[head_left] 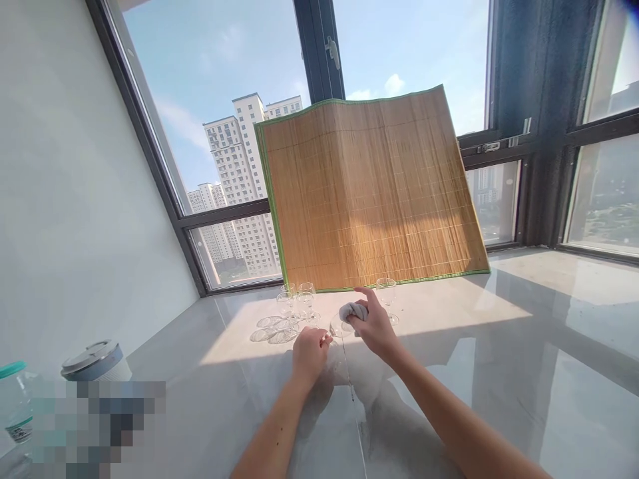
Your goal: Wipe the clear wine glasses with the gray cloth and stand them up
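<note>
My left hand is closed, with thumb and fingers pinching a clear stemmed glass low over the sill. A bunched pale grey cloth sits in my right hand, gripped by the thumb and fingers while the index finger sticks out. The cloth is up against the glass's bowl; how far it reaches inside is hard to see. Just right of this hand stands another small stemmed glass, partly hidden by the hand. Several similar clear glasses are grouped upright to the left, casting shadows.
A bamboo mat with green edging leans against the window at the back. On the left are a lidded cup and a clear bottle with a teal cap, beside a pixelated patch. The pale sill is glossy and sunlit.
</note>
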The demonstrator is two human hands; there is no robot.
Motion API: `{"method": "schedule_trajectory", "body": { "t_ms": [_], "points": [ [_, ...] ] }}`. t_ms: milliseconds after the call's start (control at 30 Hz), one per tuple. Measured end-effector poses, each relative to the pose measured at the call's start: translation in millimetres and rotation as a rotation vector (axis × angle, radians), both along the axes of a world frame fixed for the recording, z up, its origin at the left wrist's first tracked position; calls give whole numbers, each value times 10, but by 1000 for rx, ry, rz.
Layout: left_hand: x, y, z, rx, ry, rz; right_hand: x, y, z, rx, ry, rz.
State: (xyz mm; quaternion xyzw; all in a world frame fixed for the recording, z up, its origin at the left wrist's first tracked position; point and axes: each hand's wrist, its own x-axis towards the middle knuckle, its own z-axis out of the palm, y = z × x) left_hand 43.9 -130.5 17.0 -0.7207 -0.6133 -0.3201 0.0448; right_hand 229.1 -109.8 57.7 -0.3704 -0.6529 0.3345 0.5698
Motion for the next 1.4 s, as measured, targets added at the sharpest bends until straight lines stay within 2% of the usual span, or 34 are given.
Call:
{"method": "schedule_trajectory", "body": {
  "t_ms": [67,133,300,433,533,633,800,933,1033,1200,1400],
  "points": [
    [12,-7,2,28,32,-34,23,37,-33,129,-138,-81],
    [14,-6,-1,51,49,-57,48,84,-73,169,-216,-136],
    [3,4,1,118,66,-118,111,152,-86,39,-102,-159],
    [7,-1,28,181,-58,-175,121,158,-59,-45,21,-180],
    [-2,10,38,167,-193,-142,81,151,-84,-115,82,-125],
    [-28,31,28,101,-243,-56,24,122,-112,-156,111,-22],
    [-52,30,16,-27,-90,48,5,27,-59,-106,111,24],
    [-16,1,14,-17,52,-31,45,11,-45,40,-41,-35],
    [6,-6,10,13,86,-64,73,60,-86,85,-145,-116],
    [-7,4,19,48,84,-97,100,124,-102,34,-84,-179],
    [15,-18,53,106,53,-194,154,160,-58,-66,55,-238]
  ]
}}
